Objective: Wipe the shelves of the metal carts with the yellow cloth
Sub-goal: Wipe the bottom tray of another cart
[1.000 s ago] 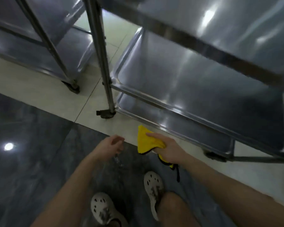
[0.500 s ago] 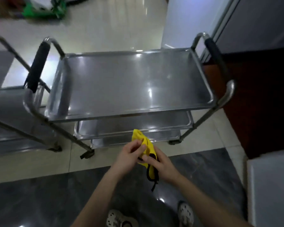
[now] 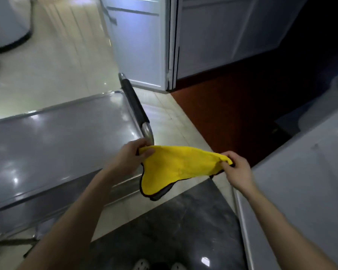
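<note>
Left hand point(image 3: 128, 159) pinches one corner of the yellow cloth point(image 3: 176, 166), right hand point(image 3: 235, 169) pinches the opposite corner; cloth stretched between them in the air, dark-edged lower part hanging. Cloth sits just off the right end of the metal cart point(image 3: 53, 141), by its black-gripped handle point(image 3: 135, 106). No readable writing or labels on anything. White cabinet point(image 3: 144, 45) beyond.
</note>
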Demonstrator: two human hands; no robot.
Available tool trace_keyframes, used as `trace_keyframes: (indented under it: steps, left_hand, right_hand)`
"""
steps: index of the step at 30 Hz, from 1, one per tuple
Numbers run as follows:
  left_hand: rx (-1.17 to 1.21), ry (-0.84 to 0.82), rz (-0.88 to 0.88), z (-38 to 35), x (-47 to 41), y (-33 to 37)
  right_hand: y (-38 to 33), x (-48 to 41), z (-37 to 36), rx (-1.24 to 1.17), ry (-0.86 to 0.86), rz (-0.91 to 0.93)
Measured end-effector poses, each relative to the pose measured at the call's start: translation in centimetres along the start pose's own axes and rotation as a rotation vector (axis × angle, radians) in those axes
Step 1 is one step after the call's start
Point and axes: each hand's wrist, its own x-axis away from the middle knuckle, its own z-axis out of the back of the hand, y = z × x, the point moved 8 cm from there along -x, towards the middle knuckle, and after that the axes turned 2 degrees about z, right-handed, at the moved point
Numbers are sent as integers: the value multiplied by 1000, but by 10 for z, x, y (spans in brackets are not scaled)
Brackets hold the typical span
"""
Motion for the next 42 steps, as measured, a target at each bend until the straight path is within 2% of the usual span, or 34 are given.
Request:
trace_keyframes:
  steps: [2,5,8,11,14,16,17,20,22,23,26,28,32,35,38,42]
  left_hand:
    - [-71,-121,-87,-3,-35,30]
    - [-122,-294,-142,-10,-86,66]
    - [-62,-331,-151,-18,-147,97]
    - [222,-387,-159,-31,-217,123]
    - [494,-516,-168,-39,-283,146]
    - [522,-525,-192,-31,-329,159]
    - [488,-529,-201,-26,-351,163]
    - [356,-522,-216,-3,-410,172]
    - [280,-434,-222,22,-445,170]
    - [245,-339,-219,39,-463,166]
    - [138,62,-185,97,-513,141]
    - [52,267,-169,132,-540,123]
    - [86,350,-103,182,-592,84]
    - [137,534,30,233,-618,51]
    - [132,647,148,275,-629,13]
    - [227,781,326,328,-604,-64]
  right_hand:
    - [-4,-42,42,128,36,103]
    - [-23,-105,89,463,104,205]
    - [-54,-175,110,578,115,197]
    - [-86,-261,106,467,84,234]
    - [-110,-345,90,127,3,186]
    - [-123,-394,76,-27,-51,130]
    - [-135,-415,69,-29,-90,154]
    - [-180,-467,51,92,-242,344]
    - [-208,-499,37,154,-338,404]
    - [-222,-517,31,167,-363,428]
    - [-265,-573,6,176,-460,518]
    - [-292,-609,-20,166,-579,574]
    - [-342,-686,-81,110,-732,674]
    - [-374,-733,-132,82,-831,679]
    - [-407,-750,-202,285,-922,879]
    - [-479,-762,-289,223,-957,1067]
